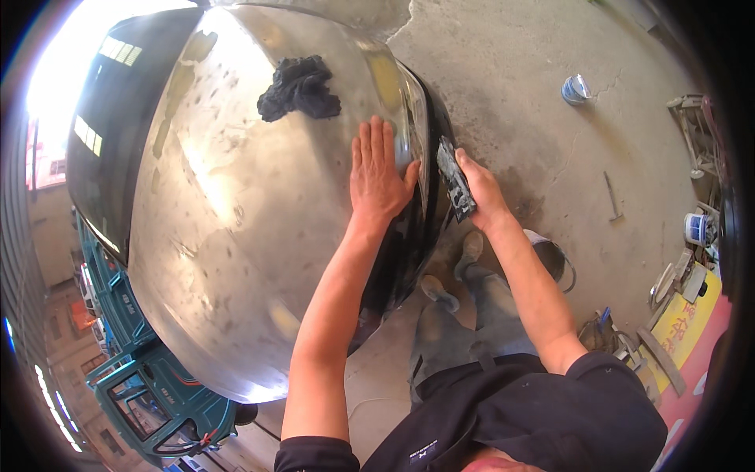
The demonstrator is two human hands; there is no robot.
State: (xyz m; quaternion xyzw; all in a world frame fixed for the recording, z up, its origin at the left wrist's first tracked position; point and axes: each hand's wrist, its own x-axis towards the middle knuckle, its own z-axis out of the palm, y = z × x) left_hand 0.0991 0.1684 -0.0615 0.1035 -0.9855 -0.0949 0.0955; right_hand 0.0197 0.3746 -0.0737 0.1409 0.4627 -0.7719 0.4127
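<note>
The dull, sanded metal hood [259,204] of a car fills the left and middle, mottled with dark spots and yellowish patches near its edges. My left hand [380,177] lies flat on it beside the headlight, fingers stretched out. Just off the car's front edge, my right hand [486,193] grips a dark, flat sanding block [455,179] smeared with grey dust. The block's underside is hidden. A crumpled black cloth [299,88] rests on the hood, a little beyond my left fingertips.
A blue-and-white bucket [576,90] and a hammer-like tool [612,197] are on the concrete floor at right. Near my legs stands a dark bucket [554,263]. Scrap and tools crowd a yellow board [683,318]; a teal vehicle [161,397] is at lower left.
</note>
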